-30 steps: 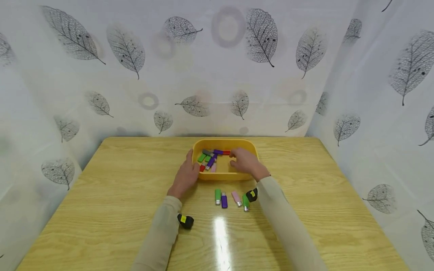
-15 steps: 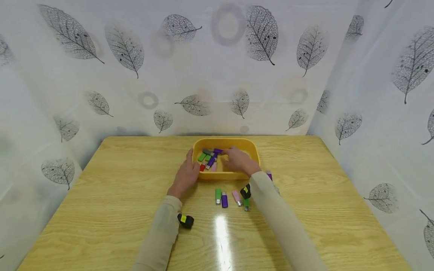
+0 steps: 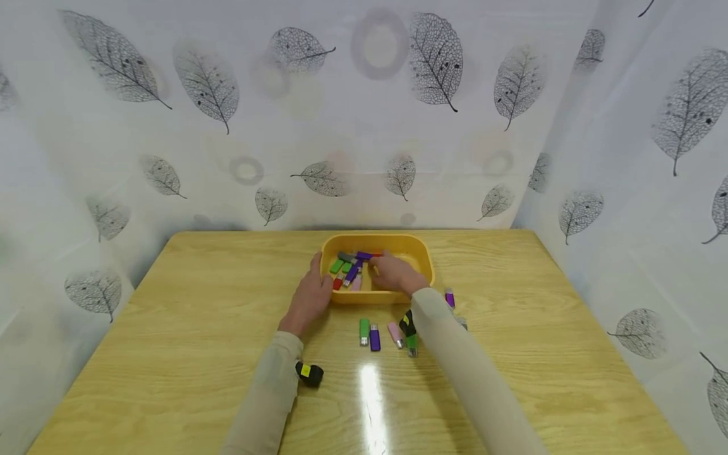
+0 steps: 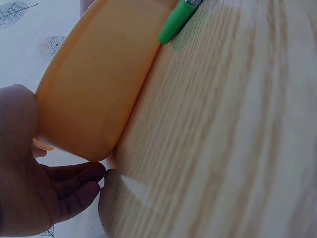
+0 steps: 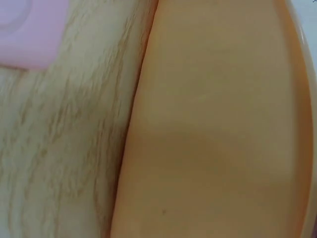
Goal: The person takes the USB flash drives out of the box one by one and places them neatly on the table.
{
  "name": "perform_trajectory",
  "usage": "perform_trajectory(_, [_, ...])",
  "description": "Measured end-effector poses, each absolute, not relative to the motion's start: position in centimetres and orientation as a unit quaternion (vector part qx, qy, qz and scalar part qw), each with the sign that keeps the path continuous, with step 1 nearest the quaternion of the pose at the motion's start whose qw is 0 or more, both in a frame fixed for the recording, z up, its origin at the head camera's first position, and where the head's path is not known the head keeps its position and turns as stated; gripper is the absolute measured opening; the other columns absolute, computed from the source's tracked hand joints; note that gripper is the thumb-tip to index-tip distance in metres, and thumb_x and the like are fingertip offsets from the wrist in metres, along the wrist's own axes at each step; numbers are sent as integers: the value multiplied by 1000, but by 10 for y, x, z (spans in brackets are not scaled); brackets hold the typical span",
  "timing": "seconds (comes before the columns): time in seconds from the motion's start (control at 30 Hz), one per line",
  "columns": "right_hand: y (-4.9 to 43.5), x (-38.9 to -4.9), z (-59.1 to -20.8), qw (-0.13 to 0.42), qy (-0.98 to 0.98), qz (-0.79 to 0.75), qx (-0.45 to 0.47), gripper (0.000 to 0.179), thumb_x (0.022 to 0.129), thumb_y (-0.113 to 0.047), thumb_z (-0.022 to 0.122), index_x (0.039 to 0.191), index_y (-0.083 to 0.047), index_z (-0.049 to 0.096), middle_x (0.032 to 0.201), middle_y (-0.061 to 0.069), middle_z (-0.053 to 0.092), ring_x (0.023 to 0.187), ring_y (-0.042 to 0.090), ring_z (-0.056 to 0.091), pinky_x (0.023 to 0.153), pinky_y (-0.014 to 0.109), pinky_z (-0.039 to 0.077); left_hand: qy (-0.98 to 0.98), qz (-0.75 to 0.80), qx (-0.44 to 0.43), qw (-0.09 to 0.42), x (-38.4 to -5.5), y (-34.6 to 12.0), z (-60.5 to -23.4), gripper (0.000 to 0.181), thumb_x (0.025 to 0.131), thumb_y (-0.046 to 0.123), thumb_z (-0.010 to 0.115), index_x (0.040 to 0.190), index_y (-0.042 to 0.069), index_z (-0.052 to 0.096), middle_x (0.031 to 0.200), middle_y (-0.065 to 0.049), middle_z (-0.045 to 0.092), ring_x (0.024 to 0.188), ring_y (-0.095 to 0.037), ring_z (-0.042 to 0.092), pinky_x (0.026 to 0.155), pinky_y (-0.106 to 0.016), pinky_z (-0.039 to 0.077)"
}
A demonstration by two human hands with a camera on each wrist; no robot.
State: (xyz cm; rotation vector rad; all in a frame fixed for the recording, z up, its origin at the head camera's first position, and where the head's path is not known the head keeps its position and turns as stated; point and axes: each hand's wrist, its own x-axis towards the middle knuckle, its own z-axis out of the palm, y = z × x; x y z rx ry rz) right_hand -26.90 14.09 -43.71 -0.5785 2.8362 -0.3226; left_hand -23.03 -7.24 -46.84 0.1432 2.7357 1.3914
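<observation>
"Head view: who holds what?"

"Left hand (image 3: 309,296) grips the yellow tray (image 3: 392,296) at its left end, thumb over the rim. The right hand (image 3: 394,273) is inside, near 1 purple USB stick (image 3: 363,256); whether its fingers (image 3: 376,265) pinch anything, I cannot tell."

"And outside the tray?"

"1 green stick (image 3: 364,331) and 1 pink stick (image 3: 394,334) lie on the surface (image 3: 216,341)."

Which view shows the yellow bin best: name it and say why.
The head view: it shows the yellow bin's rim and interior, though partly covered. Both wrist views show mainly its outer wall, close up and cropped.
</observation>
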Motion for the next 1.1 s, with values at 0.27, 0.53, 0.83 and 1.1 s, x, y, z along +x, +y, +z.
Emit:
perform_trajectory(0.27, [136, -269, -438, 112, 969, -101, -194, 41, 95, -17, 60, 135, -9, 59, 130, 19, 55, 100, 26, 58, 90, 44, 53, 889, 454, 47, 33, -229, -73, -467, 66, 102, 26, 36, 160, 11, 8, 153, -23, 38, 135, -35, 45, 114, -51, 33])
perform_trajectory(0.53, [132, -269, -440, 102, 967, -98, -211, 42, 100, -21, 54, 142, -13, 54, 124, 22, 53, 86, 25, 59, 79, 44, 55, 891, 451, 50, 29, -229, -73, -468, 67, 101, 24, 36, 160, 10, 7, 152, -25, 39, 134, -37, 46, 112, -52, 35])
perform_trajectory(0.83, [129, -270, -440, 120, 968, -97, -197, 51, 99, -23, 55, 149, -24, 47, 129, 22, 49, 83, 24, 59, 75, 41, 55, 890, 452, 35, 43, -228, -73, -468, 67, 102, 27, 37, 160, 13, 7, 152, -25, 39, 131, -35, 49, 111, -52, 36])
perform_trajectory(1.1, [128, -273, -443, 110, 969, -87, -202, 46, 100, -25, 55, 146, -22, 52, 127, 20, 51, 88, 24, 59, 83, 42, 56, 890, 453, 40, 40, -229, -73, -468, 66, 102, 27, 36, 160, 12, 8, 153, -25, 38, 135, -36, 46, 113, -52, 35])
